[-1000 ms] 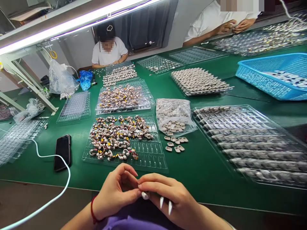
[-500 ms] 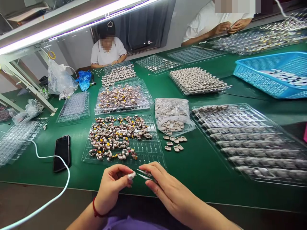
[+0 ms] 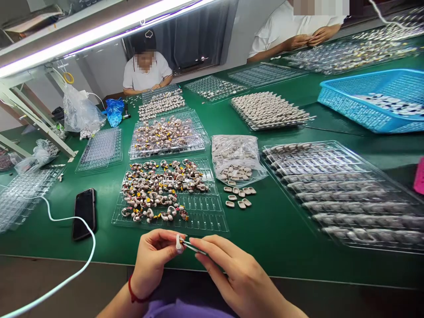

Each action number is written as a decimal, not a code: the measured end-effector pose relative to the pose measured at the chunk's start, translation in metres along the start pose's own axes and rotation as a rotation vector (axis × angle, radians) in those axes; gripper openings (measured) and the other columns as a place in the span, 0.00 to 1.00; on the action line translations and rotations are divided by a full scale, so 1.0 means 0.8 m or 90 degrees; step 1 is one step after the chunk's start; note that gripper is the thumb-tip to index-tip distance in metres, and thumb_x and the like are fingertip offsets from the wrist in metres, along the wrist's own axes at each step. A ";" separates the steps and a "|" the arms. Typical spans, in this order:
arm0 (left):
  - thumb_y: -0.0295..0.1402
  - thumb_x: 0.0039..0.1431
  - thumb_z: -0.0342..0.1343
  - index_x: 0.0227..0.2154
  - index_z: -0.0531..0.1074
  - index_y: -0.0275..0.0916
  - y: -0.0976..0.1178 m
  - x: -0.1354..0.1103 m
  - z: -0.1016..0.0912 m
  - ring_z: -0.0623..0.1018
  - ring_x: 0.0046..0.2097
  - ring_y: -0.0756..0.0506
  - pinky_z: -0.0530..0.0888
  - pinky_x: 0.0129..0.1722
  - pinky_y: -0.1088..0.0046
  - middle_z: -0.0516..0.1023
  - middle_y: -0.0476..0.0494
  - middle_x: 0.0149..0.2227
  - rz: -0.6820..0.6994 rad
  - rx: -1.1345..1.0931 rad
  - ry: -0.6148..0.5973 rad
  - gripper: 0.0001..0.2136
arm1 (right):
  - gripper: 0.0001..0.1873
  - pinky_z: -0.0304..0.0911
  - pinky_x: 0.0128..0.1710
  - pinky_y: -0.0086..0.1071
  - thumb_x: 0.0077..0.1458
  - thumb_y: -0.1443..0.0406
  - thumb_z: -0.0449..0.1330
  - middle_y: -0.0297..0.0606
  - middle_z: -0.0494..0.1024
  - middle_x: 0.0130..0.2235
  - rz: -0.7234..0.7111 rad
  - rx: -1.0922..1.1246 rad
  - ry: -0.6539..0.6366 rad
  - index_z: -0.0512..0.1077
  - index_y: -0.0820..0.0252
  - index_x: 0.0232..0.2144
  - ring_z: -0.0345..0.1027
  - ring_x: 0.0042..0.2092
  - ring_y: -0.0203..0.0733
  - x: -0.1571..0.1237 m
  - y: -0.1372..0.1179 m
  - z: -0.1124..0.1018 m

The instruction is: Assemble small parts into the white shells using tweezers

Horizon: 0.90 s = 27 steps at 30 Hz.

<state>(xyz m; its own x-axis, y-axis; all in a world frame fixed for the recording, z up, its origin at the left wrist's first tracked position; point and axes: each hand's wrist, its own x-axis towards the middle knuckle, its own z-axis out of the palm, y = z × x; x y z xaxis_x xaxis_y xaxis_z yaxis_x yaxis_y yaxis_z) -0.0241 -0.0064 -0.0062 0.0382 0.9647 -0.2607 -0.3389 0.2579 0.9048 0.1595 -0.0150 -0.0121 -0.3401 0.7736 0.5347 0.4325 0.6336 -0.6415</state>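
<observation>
My left hand [image 3: 154,260] pinches a small white shell piece [image 3: 179,242] between thumb and fingers at the table's near edge. My right hand [image 3: 228,269] grips thin metal tweezers [image 3: 194,247], their tips touching the white piece. Just beyond both hands lies a clear plastic tray [image 3: 202,221] partly filled with small beige parts with coloured wires [image 3: 162,187]. A red string is tied round my left wrist.
A black phone [image 3: 84,213] with a white cable [image 3: 71,276] lies left. A plastic bag of beige shells [image 3: 236,160] and several loose shells [image 3: 239,196] sit centre. Filled clear trays [image 3: 344,194] lie right, a blue basket [image 3: 371,99] far right. Two other people work across the green table [image 3: 271,234].
My hands rose from my lap to the table edge. The tweezers turned from pointing down to pointing at the white piece, which passed into my left fingers.
</observation>
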 end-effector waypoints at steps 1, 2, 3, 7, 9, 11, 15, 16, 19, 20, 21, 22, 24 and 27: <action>0.27 0.40 0.73 0.24 0.81 0.37 0.000 0.000 0.000 0.81 0.34 0.47 0.76 0.37 0.74 0.84 0.44 0.31 0.004 0.002 0.000 0.07 | 0.13 0.73 0.34 0.32 0.66 0.70 0.49 0.44 0.77 0.38 -0.003 -0.006 0.006 0.69 0.61 0.50 0.74 0.36 0.42 0.000 0.000 0.001; 0.27 0.40 0.72 0.24 0.81 0.37 -0.001 0.000 0.000 0.81 0.34 0.47 0.77 0.37 0.74 0.84 0.44 0.31 0.008 0.003 -0.001 0.06 | 0.13 0.73 0.34 0.32 0.66 0.70 0.49 0.44 0.77 0.38 -0.007 -0.011 0.013 0.69 0.62 0.49 0.74 0.36 0.42 0.000 0.000 0.001; 0.26 0.40 0.72 0.24 0.81 0.38 -0.001 0.000 0.000 0.81 0.34 0.47 0.77 0.37 0.74 0.85 0.44 0.31 0.012 0.004 -0.002 0.06 | 0.13 0.73 0.33 0.32 0.66 0.70 0.49 0.44 0.77 0.38 -0.010 -0.016 0.019 0.69 0.62 0.49 0.74 0.36 0.42 0.001 0.000 0.001; 0.26 0.40 0.72 0.23 0.81 0.37 -0.003 -0.001 0.000 0.81 0.35 0.45 0.77 0.36 0.73 0.85 0.44 0.32 0.021 0.018 0.004 0.06 | 0.13 0.73 0.33 0.31 0.66 0.71 0.49 0.44 0.77 0.37 -0.021 -0.042 0.031 0.70 0.63 0.48 0.74 0.35 0.41 0.002 -0.001 0.003; 0.27 0.40 0.72 0.23 0.81 0.37 -0.003 -0.001 0.000 0.81 0.35 0.45 0.77 0.37 0.72 0.84 0.43 0.32 0.022 0.030 0.013 0.06 | 0.13 0.73 0.32 0.31 0.65 0.72 0.50 0.44 0.78 0.36 -0.035 -0.066 0.038 0.71 0.63 0.48 0.74 0.34 0.41 0.002 -0.001 0.003; 0.27 0.40 0.72 0.22 0.81 0.37 -0.003 -0.002 0.001 0.81 0.35 0.45 0.77 0.37 0.72 0.84 0.43 0.32 0.022 0.041 0.021 0.06 | 0.14 0.72 0.31 0.32 0.64 0.73 0.50 0.44 0.78 0.36 -0.056 -0.103 0.050 0.71 0.63 0.49 0.73 0.33 0.42 0.000 -0.002 0.005; 0.27 0.39 0.73 0.22 0.81 0.37 -0.003 -0.002 0.004 0.81 0.33 0.45 0.78 0.37 0.72 0.85 0.43 0.32 0.022 0.029 0.035 0.07 | 0.19 0.73 0.33 0.35 0.61 0.76 0.51 0.45 0.80 0.37 -0.105 -0.190 0.087 0.71 0.64 0.51 0.74 0.33 0.43 -0.008 -0.001 0.010; 0.28 0.38 0.73 0.22 0.81 0.37 -0.003 -0.003 0.004 0.81 0.33 0.46 0.78 0.37 0.72 0.85 0.43 0.32 0.021 0.023 0.038 0.07 | 0.20 0.73 0.34 0.35 0.61 0.77 0.51 0.46 0.80 0.38 -0.112 -0.203 0.095 0.71 0.64 0.52 0.75 0.34 0.44 -0.010 -0.001 0.012; 0.28 0.38 0.73 0.22 0.81 0.37 -0.005 -0.002 0.006 0.81 0.33 0.46 0.78 0.38 0.72 0.85 0.43 0.32 0.014 0.014 0.045 0.07 | 0.21 0.73 0.34 0.36 0.59 0.78 0.52 0.46 0.80 0.38 -0.113 -0.213 0.109 0.71 0.65 0.53 0.75 0.35 0.45 -0.015 0.001 0.016; 0.28 0.38 0.73 0.22 0.81 0.37 -0.005 -0.002 0.006 0.81 0.33 0.46 0.78 0.38 0.73 0.85 0.43 0.32 0.012 0.010 0.047 0.07 | 0.21 0.73 0.34 0.36 0.59 0.78 0.52 0.46 0.80 0.38 -0.110 -0.208 0.112 0.71 0.66 0.52 0.75 0.34 0.45 -0.015 0.001 0.017; 0.28 0.37 0.73 0.22 0.81 0.37 -0.006 -0.002 0.007 0.81 0.33 0.46 0.77 0.38 0.73 0.85 0.43 0.32 0.012 0.005 0.050 0.08 | 0.20 0.74 0.33 0.36 0.59 0.78 0.53 0.47 0.80 0.38 -0.105 -0.203 0.113 0.72 0.66 0.52 0.75 0.34 0.45 -0.016 0.001 0.018; 0.28 0.36 0.74 0.22 0.81 0.37 -0.006 -0.002 0.008 0.81 0.33 0.46 0.77 0.38 0.73 0.85 0.43 0.31 0.012 -0.002 0.054 0.08 | 0.20 0.74 0.33 0.36 0.59 0.78 0.53 0.47 0.80 0.37 -0.100 -0.196 0.115 0.72 0.66 0.52 0.75 0.34 0.45 -0.015 0.000 0.019; 0.28 0.35 0.74 0.22 0.81 0.38 -0.007 -0.001 0.009 0.81 0.33 0.47 0.77 0.37 0.74 0.85 0.44 0.31 0.012 -0.018 0.063 0.09 | 0.20 0.74 0.34 0.35 0.59 0.78 0.54 0.47 0.80 0.38 -0.087 -0.177 0.121 0.71 0.65 0.52 0.75 0.35 0.45 -0.014 -0.001 0.021; 0.28 0.35 0.75 0.22 0.81 0.38 -0.008 -0.001 0.012 0.81 0.32 0.48 0.77 0.37 0.76 0.85 0.45 0.30 0.011 -0.047 0.075 0.09 | 0.21 0.74 0.33 0.33 0.60 0.77 0.53 0.45 0.79 0.37 -0.044 -0.102 0.135 0.70 0.62 0.53 0.74 0.35 0.43 -0.011 -0.003 0.022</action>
<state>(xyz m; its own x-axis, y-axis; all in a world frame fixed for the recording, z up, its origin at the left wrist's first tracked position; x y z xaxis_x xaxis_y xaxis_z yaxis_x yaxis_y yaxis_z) -0.0126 -0.0084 -0.0087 -0.0782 0.9547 -0.2870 -0.4070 0.2322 0.8834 0.1466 -0.0232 -0.0246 -0.1985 0.6984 0.6876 0.5462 0.6613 -0.5140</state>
